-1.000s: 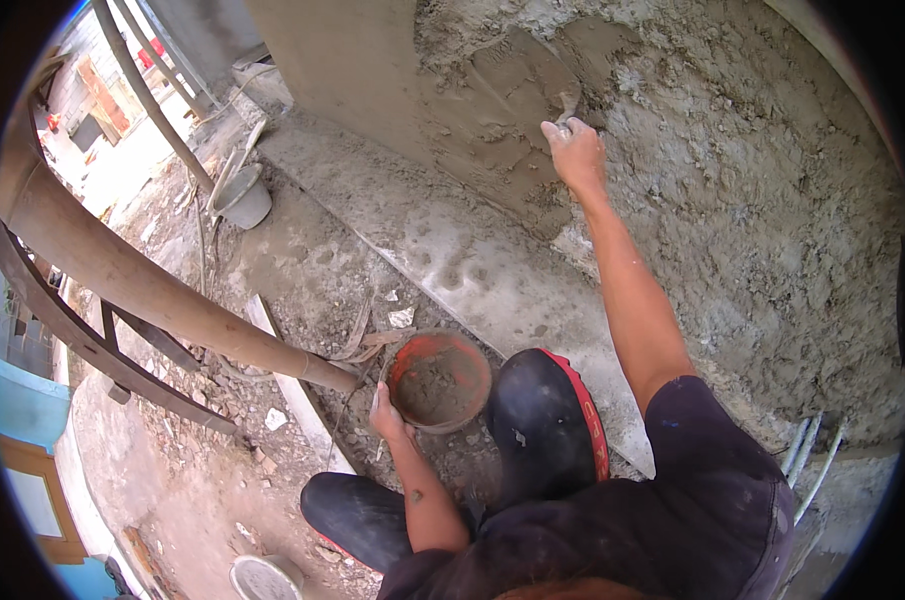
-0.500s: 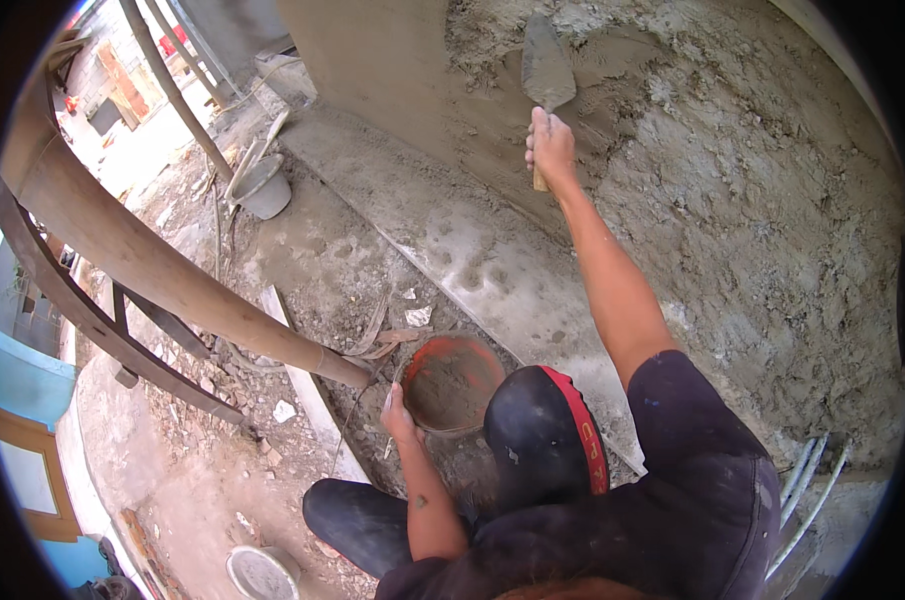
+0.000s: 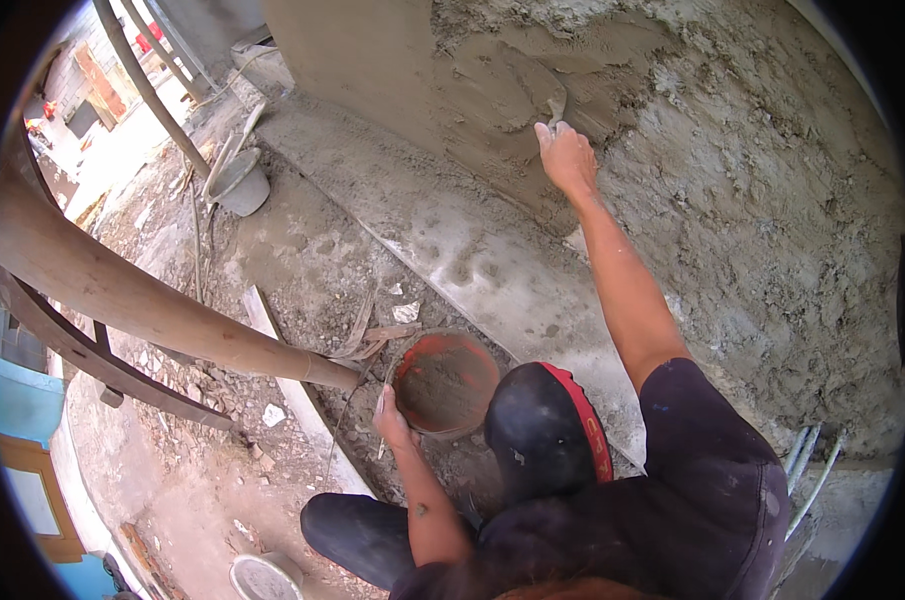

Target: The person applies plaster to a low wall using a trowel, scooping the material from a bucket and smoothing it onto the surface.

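Dropped lower since half a second ago — right hand gripping trowel at twelve o'clock, spreading mortar on wall; left hand clasping red bowl at six — reload probably due.

We see wet grey mortar on the wall, rough and lumpy at upper right (smoother beside the trowel). The red bowl looks like matt plastic, mortar-smeared inside.
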Tool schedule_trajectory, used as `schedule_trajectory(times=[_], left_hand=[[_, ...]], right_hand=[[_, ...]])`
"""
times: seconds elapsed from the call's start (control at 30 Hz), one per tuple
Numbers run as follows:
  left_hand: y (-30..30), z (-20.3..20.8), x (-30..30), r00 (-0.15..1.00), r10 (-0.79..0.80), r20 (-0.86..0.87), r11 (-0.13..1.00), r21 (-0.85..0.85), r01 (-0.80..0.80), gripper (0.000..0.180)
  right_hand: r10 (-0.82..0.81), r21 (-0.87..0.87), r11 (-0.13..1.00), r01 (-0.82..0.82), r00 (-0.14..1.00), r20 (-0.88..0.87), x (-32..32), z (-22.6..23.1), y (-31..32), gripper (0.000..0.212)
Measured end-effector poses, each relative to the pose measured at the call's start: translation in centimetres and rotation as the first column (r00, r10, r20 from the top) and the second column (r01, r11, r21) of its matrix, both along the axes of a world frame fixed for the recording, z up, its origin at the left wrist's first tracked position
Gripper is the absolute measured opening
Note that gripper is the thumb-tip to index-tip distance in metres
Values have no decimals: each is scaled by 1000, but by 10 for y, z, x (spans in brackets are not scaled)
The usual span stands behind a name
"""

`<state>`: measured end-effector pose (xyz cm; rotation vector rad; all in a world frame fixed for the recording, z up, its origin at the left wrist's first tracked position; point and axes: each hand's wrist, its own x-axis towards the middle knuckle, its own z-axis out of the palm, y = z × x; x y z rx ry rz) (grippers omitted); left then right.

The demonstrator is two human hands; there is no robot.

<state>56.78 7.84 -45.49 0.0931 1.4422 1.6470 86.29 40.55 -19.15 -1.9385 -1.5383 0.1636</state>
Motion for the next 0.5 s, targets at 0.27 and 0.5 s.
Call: schedule_trajectory(times=[0.27, 0.5], left_hand=[[13, 1, 8, 992, -88, -90, 995, -46, 85, 44], [-3, 2, 10, 897, -361, -254, 929, -13, 370, 43]], right_hand=[[-75, 258, 962, 86, 996, -50, 92, 8, -64, 54], [518, -447, 763, -468, 856, -12, 57, -94, -235, 45]])
